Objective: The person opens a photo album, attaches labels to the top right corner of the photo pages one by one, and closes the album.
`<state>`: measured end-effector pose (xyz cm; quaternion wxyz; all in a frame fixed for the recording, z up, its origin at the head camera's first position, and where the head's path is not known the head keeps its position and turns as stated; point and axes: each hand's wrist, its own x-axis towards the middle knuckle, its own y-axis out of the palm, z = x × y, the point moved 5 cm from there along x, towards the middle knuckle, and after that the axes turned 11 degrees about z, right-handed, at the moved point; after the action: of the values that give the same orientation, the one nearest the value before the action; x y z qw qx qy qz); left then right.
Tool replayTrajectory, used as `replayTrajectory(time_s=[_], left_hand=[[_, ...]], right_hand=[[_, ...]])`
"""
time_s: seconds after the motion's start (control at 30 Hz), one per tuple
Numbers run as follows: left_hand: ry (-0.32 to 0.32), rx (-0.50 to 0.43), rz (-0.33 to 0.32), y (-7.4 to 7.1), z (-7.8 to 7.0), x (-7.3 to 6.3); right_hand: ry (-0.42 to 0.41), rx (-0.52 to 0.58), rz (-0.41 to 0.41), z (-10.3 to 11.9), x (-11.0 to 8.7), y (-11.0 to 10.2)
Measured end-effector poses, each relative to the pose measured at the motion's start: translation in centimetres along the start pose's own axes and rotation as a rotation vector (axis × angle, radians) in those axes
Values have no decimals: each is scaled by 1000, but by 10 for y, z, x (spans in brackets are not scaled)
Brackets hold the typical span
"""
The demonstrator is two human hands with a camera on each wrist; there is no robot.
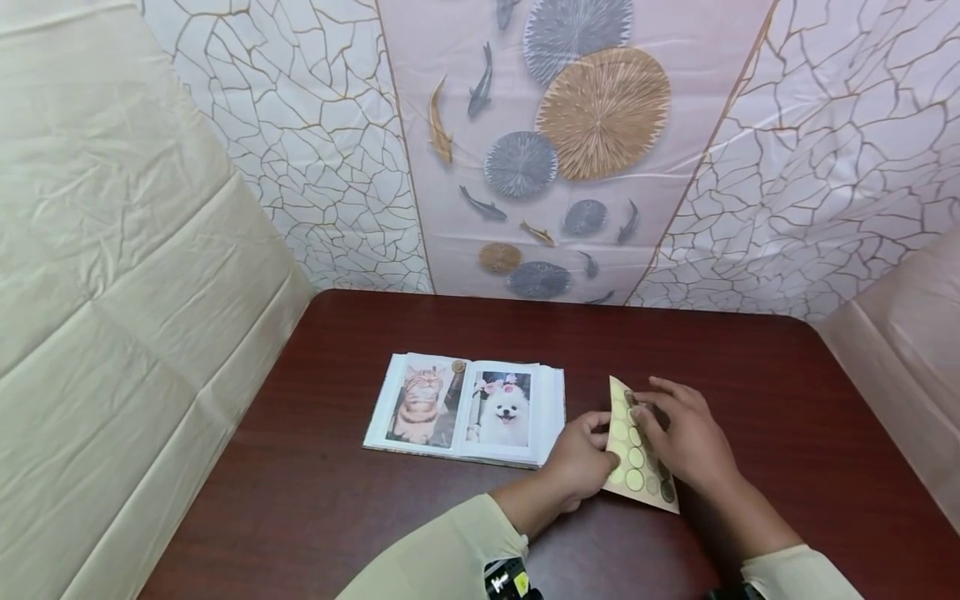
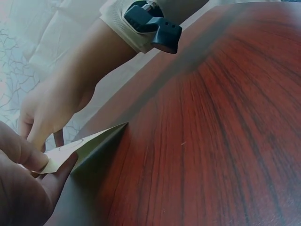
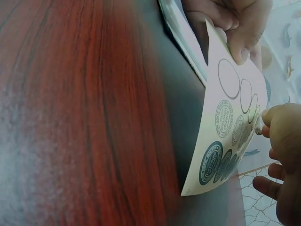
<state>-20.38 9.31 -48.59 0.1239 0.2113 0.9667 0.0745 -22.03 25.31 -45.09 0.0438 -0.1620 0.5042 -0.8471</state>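
Note:
My left hand [image 1: 581, 458] pinches the near left edge of a cream sticker sheet [image 1: 635, 481], thumb on top. The sheet is tilted up off the table and bears rows of round stickers, some pale outlines, some dark printed seals [image 3: 210, 162]. Over the sheet's far right part is my right hand [image 1: 693, 437], its thumb and forefinger at the stickers. In the right wrist view these fingertips pinch a small round sticker [image 3: 258, 130] at the sheet's surface; whether it is fully off cannot be seen. The remaining right fingers are spread.
An open photo album [image 1: 558, 408] lies left of my hands, with a cat photo [image 1: 420, 408] and a white dog photo [image 1: 504, 412]. One round brown sticker [image 1: 458, 367] is at the cat photo's upper right corner. Patterned cloth [image 1: 360, 167] hangs behind the dark red table [image 1: 300, 500].

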Motion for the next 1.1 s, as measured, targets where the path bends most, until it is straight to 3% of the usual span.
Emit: replayTrajectory(time_s=[0.4,0.8,1.1], left_hand=[[25,-11,18,1,-1,-1],[26,-4,15,-1,3,3],[-13,19,-38,-1,7,5]], right_hand=[[42,1,50,-4,9,7],[21,-9,41,-5,11,9],[83,-12,30,-11,11,7]])
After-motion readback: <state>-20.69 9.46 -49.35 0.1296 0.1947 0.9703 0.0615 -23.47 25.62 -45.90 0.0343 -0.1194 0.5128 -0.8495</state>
